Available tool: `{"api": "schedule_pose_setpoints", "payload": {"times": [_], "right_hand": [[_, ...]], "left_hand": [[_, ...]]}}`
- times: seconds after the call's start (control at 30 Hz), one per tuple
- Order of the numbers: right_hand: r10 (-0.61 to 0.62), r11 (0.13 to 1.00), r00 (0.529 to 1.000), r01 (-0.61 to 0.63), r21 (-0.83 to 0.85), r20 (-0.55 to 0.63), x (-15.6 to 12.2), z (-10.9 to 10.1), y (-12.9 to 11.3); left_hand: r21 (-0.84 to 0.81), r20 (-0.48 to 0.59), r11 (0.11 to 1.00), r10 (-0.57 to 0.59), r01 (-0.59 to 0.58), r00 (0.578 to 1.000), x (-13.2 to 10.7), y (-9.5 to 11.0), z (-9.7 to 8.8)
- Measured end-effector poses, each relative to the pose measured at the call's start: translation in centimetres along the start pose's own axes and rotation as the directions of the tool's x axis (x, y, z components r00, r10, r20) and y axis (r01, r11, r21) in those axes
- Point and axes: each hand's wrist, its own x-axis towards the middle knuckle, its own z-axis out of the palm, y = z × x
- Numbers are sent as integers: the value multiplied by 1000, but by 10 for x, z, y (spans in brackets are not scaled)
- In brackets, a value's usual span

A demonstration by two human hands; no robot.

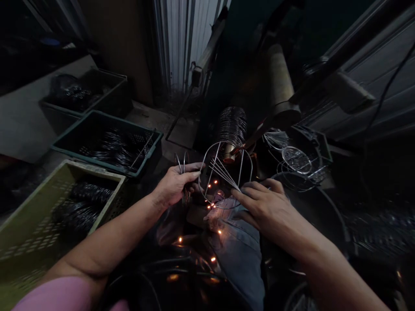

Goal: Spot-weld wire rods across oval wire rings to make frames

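**Hands:** A small bundle of bent wire pieces (182, 164) is being gripped upright by the left hand (177, 185), its fingers (189, 172) curled closed around the pieces. The right hand (266, 207) is being held open, its fingers (249, 192) spread beside the lower edge of a wire frame (203, 162). Light contact with the wire may be being made, but this cannot be told for certain.

**Frame:** The frame is being held up between both hands, above a lap in denim trousers (236, 246). It consists of a wire ring with a few straight rods (223, 172) fanned across it. Glowing orange specks, apparently sparks (214, 182), are being seen below it. Whether each rod is fixed cannot be told.

**Progress:** The frame is only partly filled, judging by the open spaces being shown in the ring. Spare wire pieces are being kept in the left hand.

**Surroundings:** Coiled wire rings (90, 193) are being stored in an olive crate (97, 169), and more are being stored in a teal crate (129, 122). A stack of rings (231, 125) is being carried on a post behind the frame. Wire baskets (295, 160) are being kept at the right. A pink sleeve (58, 296) is being worn on the left arm.
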Motion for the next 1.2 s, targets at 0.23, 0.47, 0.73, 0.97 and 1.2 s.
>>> {"api": "schedule_pose_setpoints", "payload": {"times": [0.23, 0.47, 0.73, 0.97, 1.2], "right_hand": [[-132, 984, 989, 124, -130, -59, 59, -19, -30], [-190, 970, 966, 212, -115, 175, 119, -1, -27], [704, 72, 679, -362, 929, 210, 21, 42, -15], [835, -260, 453, -173, 950, 311, 13, 64, -6], [856, -201, 445, -181, 963, 263, 30, 55, 20]], "left_hand": [[-133, -25, 989, -66, 63, 997, -10, -30, -14], [-239, -9, 961, -142, 135, 990, -28, -42, -28], [-41, 20, 999, -27, 28, 999, -30, -28, -26], [145, -18, 989, 8, -6, 1000, -16, -31, -4], [102, -32, 994, 45, -41, 998, -2, -15, 9]]}}
